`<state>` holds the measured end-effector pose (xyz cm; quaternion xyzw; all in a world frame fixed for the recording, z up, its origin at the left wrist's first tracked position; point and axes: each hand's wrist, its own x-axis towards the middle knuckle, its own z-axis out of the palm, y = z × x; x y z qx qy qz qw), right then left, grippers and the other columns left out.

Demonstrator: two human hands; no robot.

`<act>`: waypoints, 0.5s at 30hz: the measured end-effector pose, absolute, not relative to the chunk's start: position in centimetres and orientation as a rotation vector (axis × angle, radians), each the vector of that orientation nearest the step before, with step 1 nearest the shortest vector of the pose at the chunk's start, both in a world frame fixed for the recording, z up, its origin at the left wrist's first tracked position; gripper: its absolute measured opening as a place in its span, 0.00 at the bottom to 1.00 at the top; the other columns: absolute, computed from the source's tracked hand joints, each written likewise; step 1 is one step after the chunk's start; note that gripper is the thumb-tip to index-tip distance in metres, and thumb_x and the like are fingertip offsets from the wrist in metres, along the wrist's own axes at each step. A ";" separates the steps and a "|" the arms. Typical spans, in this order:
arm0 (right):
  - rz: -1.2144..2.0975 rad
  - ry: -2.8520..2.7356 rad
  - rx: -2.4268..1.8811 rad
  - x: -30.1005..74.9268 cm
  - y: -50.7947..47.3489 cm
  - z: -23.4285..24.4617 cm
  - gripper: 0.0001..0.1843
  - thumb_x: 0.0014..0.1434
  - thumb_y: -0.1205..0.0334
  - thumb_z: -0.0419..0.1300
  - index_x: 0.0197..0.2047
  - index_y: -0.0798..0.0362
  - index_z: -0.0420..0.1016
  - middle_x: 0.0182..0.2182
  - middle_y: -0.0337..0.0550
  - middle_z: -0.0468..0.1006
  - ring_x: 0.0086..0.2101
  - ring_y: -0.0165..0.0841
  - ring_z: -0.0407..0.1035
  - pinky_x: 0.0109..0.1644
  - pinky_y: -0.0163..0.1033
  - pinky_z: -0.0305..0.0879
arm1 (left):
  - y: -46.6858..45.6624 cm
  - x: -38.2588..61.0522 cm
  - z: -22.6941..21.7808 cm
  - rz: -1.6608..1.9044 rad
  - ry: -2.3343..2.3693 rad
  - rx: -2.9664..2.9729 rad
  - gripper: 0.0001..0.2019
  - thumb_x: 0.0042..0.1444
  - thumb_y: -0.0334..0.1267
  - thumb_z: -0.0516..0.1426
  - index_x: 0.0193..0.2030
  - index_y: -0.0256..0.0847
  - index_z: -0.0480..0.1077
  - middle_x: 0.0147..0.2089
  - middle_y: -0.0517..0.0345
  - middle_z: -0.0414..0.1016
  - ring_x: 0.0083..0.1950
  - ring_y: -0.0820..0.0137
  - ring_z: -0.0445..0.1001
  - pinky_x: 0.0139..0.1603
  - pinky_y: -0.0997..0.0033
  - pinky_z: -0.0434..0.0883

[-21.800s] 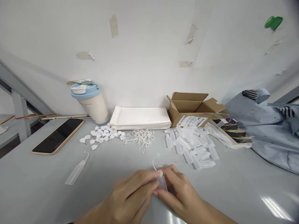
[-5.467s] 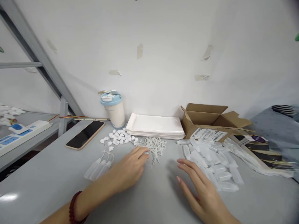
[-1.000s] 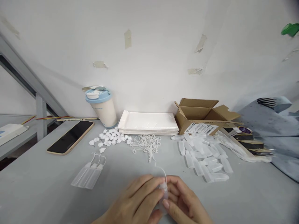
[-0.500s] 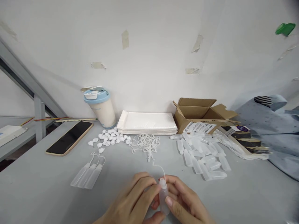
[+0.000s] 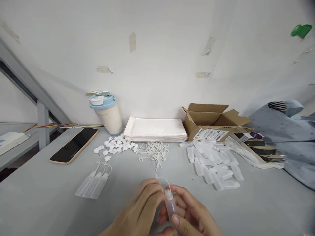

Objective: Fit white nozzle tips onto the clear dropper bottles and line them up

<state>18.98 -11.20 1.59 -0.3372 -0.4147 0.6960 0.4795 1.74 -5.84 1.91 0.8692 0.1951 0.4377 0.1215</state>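
Observation:
A small translucent plastic squeeze bottle [image 5: 171, 208] stands between my hands near the front of the table, its top tilted to the left. A thin white strap [image 5: 164, 178] with a ring round the bottle's neck arcs up and to the left, its far end free. My right hand [image 5: 194, 211] grips the bottle's body, thumb in front and fingers behind. On the other side, my left hand [image 5: 141, 209] is closed against it, fingertips at the neck and thumb low near the base. Three bottles with straps [image 5: 92, 185] lie side by side at the left.
White caps [image 5: 118, 144] and loose straps [image 5: 155, 150] lie in piles behind my hands. Several bare bottles [image 5: 211, 160] are heaped at the right. Farther back are a phone [image 5: 75, 146], a cup [image 5: 108, 114], white envelopes [image 5: 156, 127] and a cardboard box [image 5: 209, 121].
The bottle's top has tipped to the left, and the strap's free end has swung left and slightly down. Both hands remain around the bottle.

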 end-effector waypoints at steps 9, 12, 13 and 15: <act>1.676 -1.031 -0.914 18.9 -11.2 1.9 0.24 0.58 0.45 0.63 0.53 0.48 0.68 0.38 0.46 0.80 0.42 0.40 0.76 0.49 0.46 0.67 | -5.4 1.9 1.5 1.404 0.597 2.627 0.11 0.59 0.37 0.59 0.45 0.32 0.66 0.37 0.47 0.73 0.44 0.61 0.74 0.45 0.64 0.77; 1.647 -0.999 -0.951 18.7 -11.2 1.8 0.25 0.56 0.44 0.64 0.52 0.48 0.67 0.38 0.46 0.79 0.41 0.40 0.76 0.49 0.46 0.68 | -5.4 1.9 1.3 1.436 0.639 2.742 0.14 0.62 0.38 0.57 0.49 0.27 0.68 0.42 0.41 0.76 0.50 0.60 0.74 0.49 0.66 0.77; 1.648 -0.985 -0.946 18.7 -11.2 1.8 0.26 0.56 0.44 0.65 0.52 0.49 0.67 0.38 0.46 0.78 0.41 0.40 0.76 0.48 0.46 0.68 | -5.5 1.9 1.2 1.453 0.633 2.783 0.15 0.63 0.38 0.56 0.50 0.26 0.69 0.44 0.40 0.76 0.52 0.60 0.74 0.50 0.67 0.77; 1.662 -0.955 -0.917 18.6 -11.1 1.7 0.25 0.55 0.45 0.65 0.51 0.49 0.67 0.39 0.45 0.78 0.40 0.39 0.76 0.48 0.45 0.68 | -5.6 1.9 1.1 1.469 0.614 2.842 0.15 0.65 0.38 0.54 0.49 0.25 0.71 0.45 0.40 0.77 0.55 0.60 0.73 0.52 0.67 0.77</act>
